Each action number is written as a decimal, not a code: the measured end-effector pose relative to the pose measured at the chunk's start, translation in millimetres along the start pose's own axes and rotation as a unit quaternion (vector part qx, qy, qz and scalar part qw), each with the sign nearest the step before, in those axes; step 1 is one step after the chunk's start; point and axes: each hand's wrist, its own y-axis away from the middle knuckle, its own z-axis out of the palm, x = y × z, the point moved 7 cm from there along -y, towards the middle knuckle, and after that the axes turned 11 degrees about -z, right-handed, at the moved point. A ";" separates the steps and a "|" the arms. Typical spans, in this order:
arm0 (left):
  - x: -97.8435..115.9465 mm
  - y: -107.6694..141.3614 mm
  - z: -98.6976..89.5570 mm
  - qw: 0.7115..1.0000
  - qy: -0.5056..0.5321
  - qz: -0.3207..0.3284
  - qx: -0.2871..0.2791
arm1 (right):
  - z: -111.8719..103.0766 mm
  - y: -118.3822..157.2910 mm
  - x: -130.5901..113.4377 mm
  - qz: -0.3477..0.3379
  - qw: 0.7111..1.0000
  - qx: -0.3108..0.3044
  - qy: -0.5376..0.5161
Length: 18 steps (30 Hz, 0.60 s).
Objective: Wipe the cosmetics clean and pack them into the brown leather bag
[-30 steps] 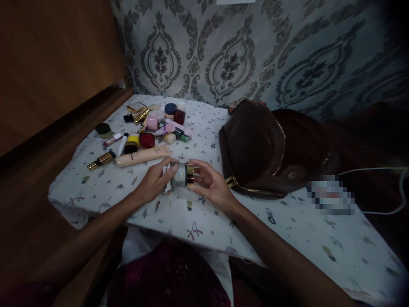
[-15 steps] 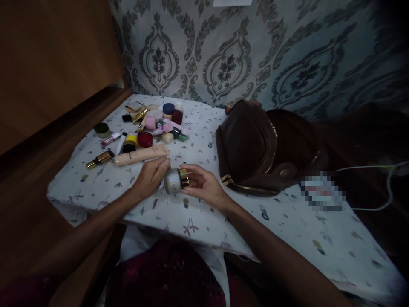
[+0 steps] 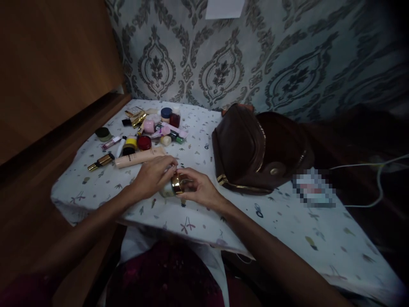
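Observation:
Between my hands, just above the near part of the table, is a cosmetic jar with a pale body and a shiny gold lid. It lies on its side, lid towards the right. My left hand wraps over the jar's body from the left and hides much of it. The fingers of my right hand are curled round the gold lid, thumb on the near side. A peach squeeze tube lies just beyond my left hand.
Several cosmetics, among them a red round case, a pink jar and a gold lipstick, cover the table's back left. A brown leather bag stands at the right. A cable runs off right, and a wooden cabinet borders the left.
My left hand has shifted over the jar and now covers more of its body. The jar has moved slightly left in my hands. The view has tilted up a little.

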 end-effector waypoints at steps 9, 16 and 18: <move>-50.1 8.5 47.8 0.782 0.475 -0.384 -0.124 | 5.2 -2.7 -8.2 0.047 0.991 -0.027 -0.126; -25.5 23.7 60.8 0.643 0.603 -0.462 -0.092 | -23.9 -9.3 -28.1 -0.041 0.993 0.105 0.032; -10.5 22.4 60.9 0.630 0.623 -0.449 -0.118 | -31.4 -7.0 -42.2 -0.090 0.980 0.120 0.128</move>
